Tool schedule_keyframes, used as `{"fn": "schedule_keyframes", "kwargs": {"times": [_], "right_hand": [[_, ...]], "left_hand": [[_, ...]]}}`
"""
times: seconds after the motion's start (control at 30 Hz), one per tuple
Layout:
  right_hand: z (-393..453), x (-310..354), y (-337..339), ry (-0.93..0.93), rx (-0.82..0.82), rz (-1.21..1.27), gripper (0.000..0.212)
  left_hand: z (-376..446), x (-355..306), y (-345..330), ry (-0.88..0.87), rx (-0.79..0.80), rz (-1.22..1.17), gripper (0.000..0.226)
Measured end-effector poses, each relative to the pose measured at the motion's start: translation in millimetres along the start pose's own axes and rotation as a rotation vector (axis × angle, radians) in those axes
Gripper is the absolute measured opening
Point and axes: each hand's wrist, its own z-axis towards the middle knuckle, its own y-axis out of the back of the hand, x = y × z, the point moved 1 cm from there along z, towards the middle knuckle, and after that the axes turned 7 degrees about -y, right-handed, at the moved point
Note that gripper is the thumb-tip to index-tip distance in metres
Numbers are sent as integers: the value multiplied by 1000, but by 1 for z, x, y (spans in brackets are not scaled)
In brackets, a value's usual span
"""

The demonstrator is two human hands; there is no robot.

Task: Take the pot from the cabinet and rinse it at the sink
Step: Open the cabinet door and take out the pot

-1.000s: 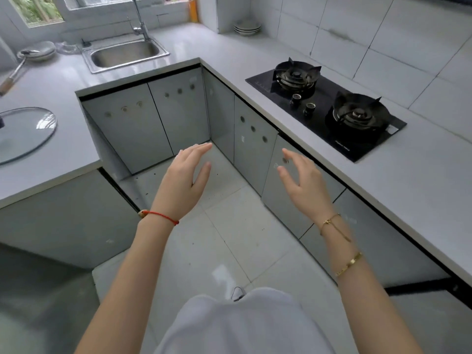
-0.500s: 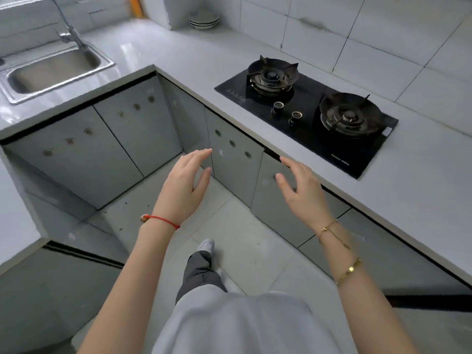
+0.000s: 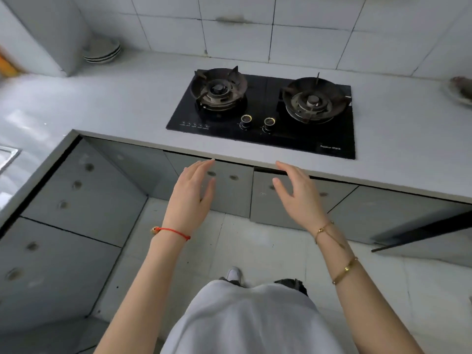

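Grey cabinet doors run under the counter, all closed here, and no pot is in view. My left hand is raised in front of the door below the stove's left burner, fingers apart and empty. My right hand hovers in front of the neighbouring door, fingertips close under the counter edge, open and holding nothing. Only a corner of the sink shows at the far left edge.
A black two-burner gas stove sits in the grey counter. Stacked plates stand in the back left corner. A dish lies at the right edge. A dark cabinet door hangs open at the right. More closed doors line the left.
My view has swung right, from the sink side to face the stove squarely. Both hands have stayed open and have come closer to the cabinet doors under the stove.
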Motion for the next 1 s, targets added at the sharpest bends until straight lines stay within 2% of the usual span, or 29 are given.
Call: {"fn": "schedule_keyframes", "kwargs": {"times": [0.3,0.7,0.83,1.0], "right_hand": [[0,6,-21,-91,-74,7,44],[-5,-13,-20,-138,-103,8,41],[1,-40,-45,-150,-114,23,38],[21,-99,-101,-157,-161,76,34]], "left_hand": [[23,23,-8,-93,99,-62,42],[20,31,-35,-154,109,-48,39],[20,51,-66,-141,98,-59,39],[22,94,-138,-152,87,-53,40]]}}
